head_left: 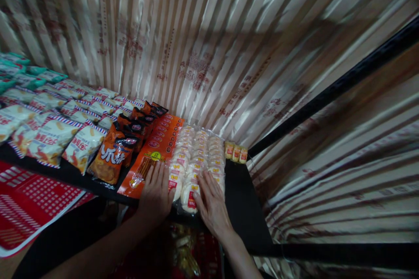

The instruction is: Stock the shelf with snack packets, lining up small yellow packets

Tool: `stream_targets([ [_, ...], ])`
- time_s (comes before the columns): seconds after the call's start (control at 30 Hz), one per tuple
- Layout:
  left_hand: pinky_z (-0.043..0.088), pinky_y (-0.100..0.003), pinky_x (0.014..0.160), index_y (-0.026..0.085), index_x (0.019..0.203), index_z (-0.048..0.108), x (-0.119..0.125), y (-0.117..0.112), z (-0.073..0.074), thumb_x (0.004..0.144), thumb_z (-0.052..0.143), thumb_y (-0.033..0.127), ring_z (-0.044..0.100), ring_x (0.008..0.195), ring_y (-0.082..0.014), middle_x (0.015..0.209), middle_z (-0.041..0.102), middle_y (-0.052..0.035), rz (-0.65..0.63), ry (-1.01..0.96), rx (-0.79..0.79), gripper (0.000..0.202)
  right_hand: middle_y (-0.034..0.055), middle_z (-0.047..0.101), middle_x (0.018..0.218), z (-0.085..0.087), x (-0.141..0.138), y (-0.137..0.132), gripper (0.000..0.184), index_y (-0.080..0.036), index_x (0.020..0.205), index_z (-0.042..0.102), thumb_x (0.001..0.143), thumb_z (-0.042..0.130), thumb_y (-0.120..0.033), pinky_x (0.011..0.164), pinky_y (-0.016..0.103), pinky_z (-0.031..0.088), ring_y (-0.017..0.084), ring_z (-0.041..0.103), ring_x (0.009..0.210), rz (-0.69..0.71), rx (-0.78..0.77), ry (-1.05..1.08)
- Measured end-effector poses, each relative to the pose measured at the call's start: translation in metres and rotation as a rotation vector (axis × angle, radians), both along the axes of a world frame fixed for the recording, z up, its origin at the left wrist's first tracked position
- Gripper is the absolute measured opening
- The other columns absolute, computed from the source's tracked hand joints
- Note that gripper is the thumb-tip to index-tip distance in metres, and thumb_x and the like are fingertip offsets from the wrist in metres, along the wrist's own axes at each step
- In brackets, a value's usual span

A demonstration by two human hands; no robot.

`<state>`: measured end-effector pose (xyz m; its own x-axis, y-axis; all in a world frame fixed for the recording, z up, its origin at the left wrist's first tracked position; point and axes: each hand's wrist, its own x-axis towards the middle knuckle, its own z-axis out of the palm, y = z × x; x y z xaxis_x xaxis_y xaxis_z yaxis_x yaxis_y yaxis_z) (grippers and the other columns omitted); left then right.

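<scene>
My left hand lies flat with fingers stretched out on the near end of the rows of clear-wrapped round white snack packs, touching the orange snack packets beside them. My right hand also lies flat with fingers apart on the near right of the same white packs. Neither hand grips anything. All of it sits on a black shelf.
Left of the orange packets lie dark orange bags, then white striped chip bags and green packs. Three small yellow packs sit at the back right. A striped curtain hangs behind; a red printed sheet lies lower left.
</scene>
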<state>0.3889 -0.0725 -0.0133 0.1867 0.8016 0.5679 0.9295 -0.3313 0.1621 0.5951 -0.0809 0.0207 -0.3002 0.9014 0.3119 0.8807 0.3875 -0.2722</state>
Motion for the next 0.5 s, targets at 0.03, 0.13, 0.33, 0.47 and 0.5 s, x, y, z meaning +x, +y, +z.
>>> stream_targets([
  [0.03, 0.030, -0.053, 0.106, -0.003, 0.131, 0.042, -0.001, -0.001, 0.001, 0.085, 0.044, 0.032, 0.035, 0.131, -0.0361, 0.136, 0.044, -0.0254, 0.000, 0.002, 0.003, 0.058, 0.0076, 0.031, 0.148, 0.000, -0.001, 0.000, 0.055, -0.022, 0.141, 0.034, 0.090, 0.043, -0.042, 0.110, 0.049, 0.028, 0.025, 0.022, 0.138, 0.004, 0.004, -0.008],
  [0.13, 0.031, -0.052, 0.106, -0.001, 0.132, 0.040, -0.003, -0.003, 0.001, 0.085, 0.045, 0.033, 0.033, 0.132, -0.0362, 0.138, 0.042, -0.0249, -0.004, 0.001, 0.016, 0.059, 0.0090, 0.030, 0.149, 0.002, -0.008, 0.004, 0.054, -0.020, 0.141, 0.034, 0.091, 0.042, -0.040, 0.110, 0.049, 0.028, 0.024, 0.021, 0.139, 0.022, 0.017, -0.037],
  [0.33, 0.031, -0.052, 0.106, -0.002, 0.130, 0.042, -0.004, -0.004, -0.005, 0.086, 0.043, 0.031, 0.037, 0.130, -0.0339, 0.134, 0.047, -0.0240, -0.015, -0.033, 0.069, 0.055, 0.0066, 0.026, 0.150, 0.022, -0.039, 0.033, 0.049, -0.024, 0.141, 0.033, 0.094, 0.036, -0.034, 0.111, 0.049, 0.027, 0.023, 0.017, 0.140, 0.153, 0.042, -0.119],
  [0.47, 0.031, -0.052, 0.106, -0.002, 0.128, 0.045, -0.001, -0.002, -0.009, 0.085, 0.044, 0.030, 0.037, 0.130, -0.0339, 0.134, 0.048, -0.0238, -0.006, -0.038, 0.072, 0.053, 0.0079, 0.029, 0.149, 0.032, -0.062, 0.058, 0.046, -0.020, 0.137, 0.041, 0.094, 0.035, -0.033, 0.111, 0.049, 0.024, 0.024, 0.013, 0.141, 0.180, 0.016, -0.193],
  [0.5, 0.031, -0.051, 0.105, -0.002, 0.127, 0.045, 0.000, -0.001, -0.010, 0.084, 0.044, 0.030, 0.037, 0.130, -0.0338, 0.133, 0.048, -0.0239, -0.007, -0.041, 0.076, 0.053, 0.0079, 0.030, 0.148, 0.032, -0.066, 0.063, 0.046, -0.020, 0.136, 0.042, 0.094, 0.035, -0.034, 0.111, 0.050, 0.023, 0.025, 0.013, 0.141, 0.176, 0.000, -0.207],
])
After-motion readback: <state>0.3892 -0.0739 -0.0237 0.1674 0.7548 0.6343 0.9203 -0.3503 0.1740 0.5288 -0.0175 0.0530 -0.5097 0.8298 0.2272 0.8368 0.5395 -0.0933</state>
